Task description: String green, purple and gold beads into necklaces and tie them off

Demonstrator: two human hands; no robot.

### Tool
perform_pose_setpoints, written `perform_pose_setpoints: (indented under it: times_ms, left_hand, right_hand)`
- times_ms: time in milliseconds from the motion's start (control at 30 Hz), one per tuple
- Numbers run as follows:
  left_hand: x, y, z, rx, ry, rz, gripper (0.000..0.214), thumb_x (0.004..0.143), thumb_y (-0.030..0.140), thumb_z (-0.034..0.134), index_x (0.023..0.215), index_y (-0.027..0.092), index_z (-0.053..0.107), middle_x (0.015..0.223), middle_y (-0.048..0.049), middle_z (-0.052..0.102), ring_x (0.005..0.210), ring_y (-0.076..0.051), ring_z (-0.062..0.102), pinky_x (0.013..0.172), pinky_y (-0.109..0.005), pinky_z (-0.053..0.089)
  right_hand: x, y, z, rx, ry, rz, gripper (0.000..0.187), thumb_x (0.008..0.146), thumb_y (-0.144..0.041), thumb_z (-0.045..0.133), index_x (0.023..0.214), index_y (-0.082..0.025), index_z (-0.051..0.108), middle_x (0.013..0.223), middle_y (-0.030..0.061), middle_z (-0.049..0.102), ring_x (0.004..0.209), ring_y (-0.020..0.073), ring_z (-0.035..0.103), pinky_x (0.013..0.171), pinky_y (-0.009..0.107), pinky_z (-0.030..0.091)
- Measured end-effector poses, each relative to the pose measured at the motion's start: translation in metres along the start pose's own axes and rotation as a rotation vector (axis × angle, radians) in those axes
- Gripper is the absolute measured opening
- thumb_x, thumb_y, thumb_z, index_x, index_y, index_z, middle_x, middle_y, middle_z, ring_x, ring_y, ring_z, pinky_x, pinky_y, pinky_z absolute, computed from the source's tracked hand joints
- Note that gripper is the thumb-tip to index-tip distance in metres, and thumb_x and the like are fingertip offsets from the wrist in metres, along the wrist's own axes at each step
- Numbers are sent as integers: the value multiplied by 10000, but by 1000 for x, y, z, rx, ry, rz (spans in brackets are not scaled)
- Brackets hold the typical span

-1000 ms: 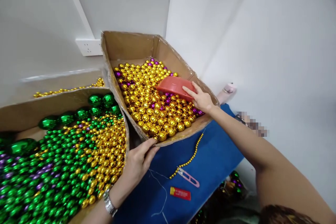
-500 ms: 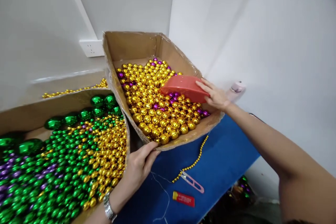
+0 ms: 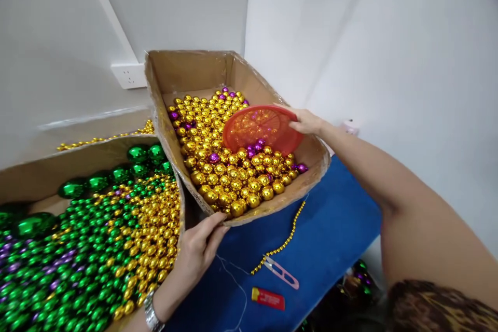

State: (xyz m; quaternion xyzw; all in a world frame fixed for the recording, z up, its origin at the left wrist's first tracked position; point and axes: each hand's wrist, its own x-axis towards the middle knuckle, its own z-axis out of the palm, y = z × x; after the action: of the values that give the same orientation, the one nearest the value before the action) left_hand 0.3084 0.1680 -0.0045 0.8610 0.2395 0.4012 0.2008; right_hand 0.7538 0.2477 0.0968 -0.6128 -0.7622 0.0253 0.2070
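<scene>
My right hand (image 3: 305,120) grips the rim of a red plastic basket (image 3: 260,127), which stands on its edge among shiny gold beads (image 3: 233,171) with a few purple beads (image 3: 256,148) in front of it. These lie in a cardboard box (image 3: 196,67). At the box's near edge, my left hand (image 3: 202,244) pinches the cardboard rim between thumb and fingers. A watch circles the left wrist.
Another cardboard box (image 3: 23,163) at left holds green, gold and purple beads. On the blue table (image 3: 330,228) lie a gold bead string (image 3: 288,241), pink-handled thread snips (image 3: 280,272), a red lighter (image 3: 268,299) and loose thread. A wall socket (image 3: 130,76) is behind.
My right hand has turned the red basket, so that its inside now faces me instead of its outer side. My left hand keeps its hold on the box rim.
</scene>
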Motion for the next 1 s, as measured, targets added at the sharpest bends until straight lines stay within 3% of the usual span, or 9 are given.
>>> perform_pose_setpoints:
  times_ms: [167,433,600,833,1000]
  left_hand:
    - [-2,-1,1,3,3,-3,194,904,216,583,1092,178,613,946,-43,742,775,-124,720,693,-165,562]
    - [0,-2,-1,20,-2,-3,203,909,233,578,1101,170,601,922,-44,738,745,-122,718,675,-167,563]
    - [-1,-2,0,26,20,4,199,909,244,577,1091,169,606,911,-49,741,732,-134,720,655,-177,568]
    - [-2,-3,0,15,12,1,204,911,247,575,1101,176,599,910,-54,742,734,-136,720,645,-187,568]
    - [-4,-2,1,-1,16,-39,208,908,254,575,1099,182,614,934,-58,745,761,-152,726,670,-207,578]
  right_hand:
    - [-1,13,25,358,-18,187,647,642,-88,508,1282,-177,551,1164,27,694,1049,245,647,949,426,522]
    - [-27,12,44,738,122,488,611,625,-103,553,1229,-192,529,1044,47,716,899,217,674,819,419,584]
    - [-27,10,46,745,167,558,553,650,-114,566,1194,-211,551,961,42,736,767,196,687,727,372,610]
    - [-22,11,49,639,282,667,405,744,-160,522,1144,-199,570,887,32,736,754,171,693,722,319,595]
    - [-21,6,57,486,289,724,270,816,-249,515,1076,-193,563,688,18,694,565,156,641,541,274,564]
